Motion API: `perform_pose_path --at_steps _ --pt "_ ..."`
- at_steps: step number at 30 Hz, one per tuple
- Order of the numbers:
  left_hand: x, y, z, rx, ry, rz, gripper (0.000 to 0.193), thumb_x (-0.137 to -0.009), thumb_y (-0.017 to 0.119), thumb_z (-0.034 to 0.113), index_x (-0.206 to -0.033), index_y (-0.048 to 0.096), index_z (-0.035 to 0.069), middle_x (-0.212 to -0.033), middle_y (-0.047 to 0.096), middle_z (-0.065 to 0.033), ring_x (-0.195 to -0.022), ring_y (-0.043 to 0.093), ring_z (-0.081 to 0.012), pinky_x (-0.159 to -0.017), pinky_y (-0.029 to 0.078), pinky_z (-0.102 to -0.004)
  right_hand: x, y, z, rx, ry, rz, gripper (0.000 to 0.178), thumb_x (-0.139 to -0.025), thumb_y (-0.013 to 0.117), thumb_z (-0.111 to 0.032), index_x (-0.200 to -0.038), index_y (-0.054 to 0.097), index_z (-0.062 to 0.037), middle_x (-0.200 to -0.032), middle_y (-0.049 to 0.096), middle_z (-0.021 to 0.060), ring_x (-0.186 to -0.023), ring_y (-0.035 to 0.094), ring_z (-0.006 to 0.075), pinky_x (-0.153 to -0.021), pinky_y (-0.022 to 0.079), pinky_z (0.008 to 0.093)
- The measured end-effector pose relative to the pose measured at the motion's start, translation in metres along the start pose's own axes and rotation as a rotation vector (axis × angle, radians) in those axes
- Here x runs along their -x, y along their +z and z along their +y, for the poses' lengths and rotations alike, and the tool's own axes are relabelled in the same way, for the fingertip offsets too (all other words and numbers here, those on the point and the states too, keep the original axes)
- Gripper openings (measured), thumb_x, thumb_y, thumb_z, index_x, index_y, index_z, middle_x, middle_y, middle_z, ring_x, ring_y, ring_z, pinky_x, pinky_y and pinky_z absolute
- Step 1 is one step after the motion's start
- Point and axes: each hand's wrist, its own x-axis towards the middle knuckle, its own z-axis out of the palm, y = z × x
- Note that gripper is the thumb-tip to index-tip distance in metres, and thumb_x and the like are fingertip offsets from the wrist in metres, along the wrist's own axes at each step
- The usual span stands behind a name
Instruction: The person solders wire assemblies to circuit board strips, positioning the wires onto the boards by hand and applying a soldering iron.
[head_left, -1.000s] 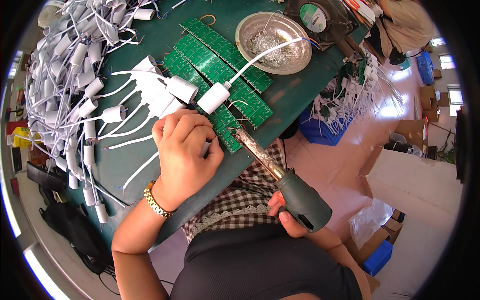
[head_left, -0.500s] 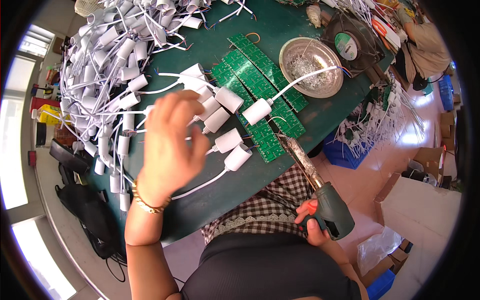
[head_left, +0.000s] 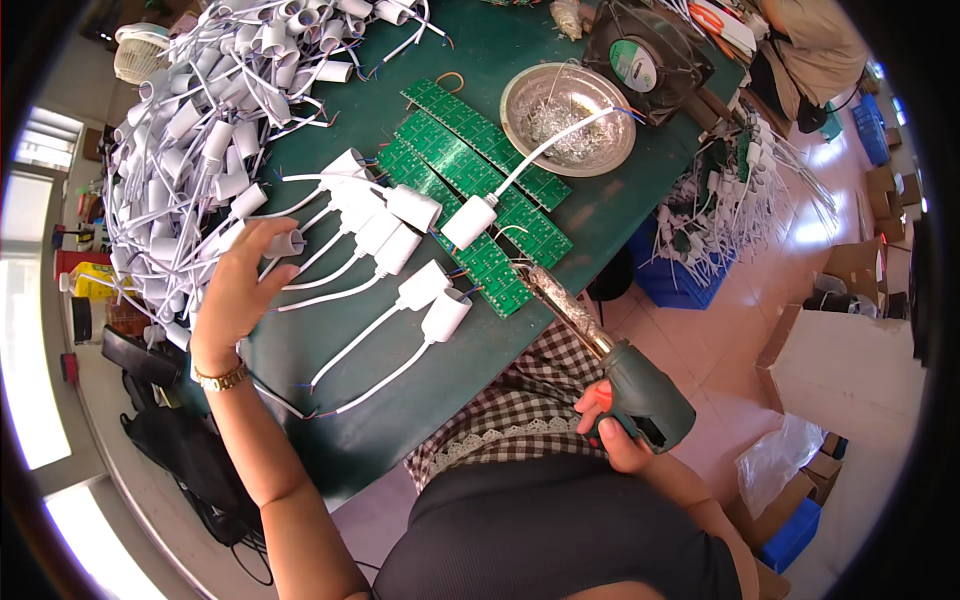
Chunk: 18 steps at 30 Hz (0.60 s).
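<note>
My left hand [head_left: 236, 295] is at the edge of a large pile of white lamp holders [head_left: 215, 150] with white cables. Its thumb and fingers are apart, next to one lamp holder [head_left: 287, 243]; no firm grip on it shows. My right hand [head_left: 620, 430] is closed round the handle of a dark green soldering gun [head_left: 645, 395]. The gun's tip points at green circuit boards [head_left: 480, 170] lying in strips on the table. One lamp holder [head_left: 470, 222] rests on the boards, its cable reaching over a metal bowl [head_left: 515, 110]. Several more lamp holders [head_left: 445, 316] line the boards' left edge.
A black fan [head_left: 650, 60] stands beyond the bowl on the green table [head_left: 400, 440]. Below the table's right side, a blue crate [head_left: 680, 285] holds wired lamp holders. Another person's arm [head_left: 820, 45] shows at the far right. Black bags lie at the left.
My left hand has moved left, from beside the row of lamp holders to the pile. The view has shifted a little; my right hand still holds the soldering gun at the boards.
</note>
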Motion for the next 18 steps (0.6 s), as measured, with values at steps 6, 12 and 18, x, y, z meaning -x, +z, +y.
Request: perform_pose_path --at_steps 6,12,18 --pt "-0.006 0.001 0.002 -0.145 0.099 0.246 0.036 -0.075 0.068 -0.005 -0.109 0.06 0.005 -0.097 0.059 -0.0101 -0.085 0.059 -0.0249 -0.075 0.046 -0.0338 0.0 -0.005 -0.002 0.025 -0.016 -0.059 0.039 -0.093 0.053 -0.022 -0.124 0.047 0.0006 -0.102 0.059 0.0203 -0.072 0.061 0.0199 -0.068 0.051 0.034" --pt "0.071 -0.031 0.102 0.452 0.017 0.527 0.037 -0.088 0.064 0.015 -0.113 0.044 -0.003 -0.083 0.061 -0.014 -0.064 0.056 -0.0124 -0.058 0.046 -0.0219 -0.001 -0.004 0.001 -0.083 -0.002 0.02 0.024 -0.085 0.059 -0.007 -0.108 0.055 -0.0004 -0.093 0.062 0.0083 -0.071 0.059 0.0117 -0.064 0.049 0.0279" --pt "0.055 0.056 0.139 1.347 -0.261 -0.651 0.026 -0.097 0.052 0.017 -0.113 0.045 -0.002 -0.095 0.062 -0.0144 -0.072 0.06 -0.0162 -0.059 0.048 -0.0294 -0.016 -0.018 -0.005 0.037 -0.149 0.003 0.03 -0.088 0.056 -0.01 -0.117 0.052 -0.0023 -0.095 0.06 0.0141 -0.069 0.059 0.0137 -0.064 0.049 0.0286"
